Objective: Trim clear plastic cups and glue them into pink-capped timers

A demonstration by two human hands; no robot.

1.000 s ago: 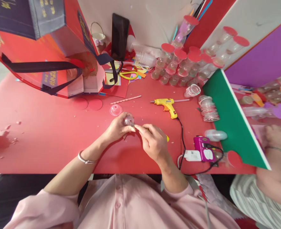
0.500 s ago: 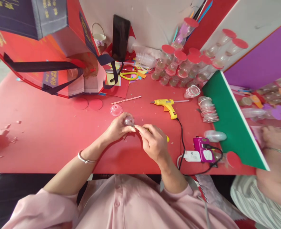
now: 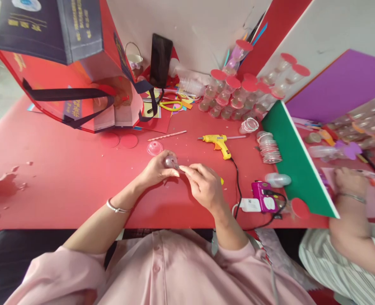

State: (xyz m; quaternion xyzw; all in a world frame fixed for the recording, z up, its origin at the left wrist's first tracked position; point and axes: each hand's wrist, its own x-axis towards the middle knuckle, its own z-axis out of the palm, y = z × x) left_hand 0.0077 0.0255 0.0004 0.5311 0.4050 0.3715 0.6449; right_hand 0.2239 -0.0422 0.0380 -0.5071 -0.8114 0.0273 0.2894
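Clear plastic, one small cup (image 3: 170,162) in one left hand's (image 3: 158,168) curled fingers, possibly domed.

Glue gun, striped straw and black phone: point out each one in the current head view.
Glue gun (image 3: 219,142): head view, on its yellow body.
Striped straw (image 3: 167,136): head view, midway along its length.
Black phone (image 3: 160,61): head view, middle of its dark face.
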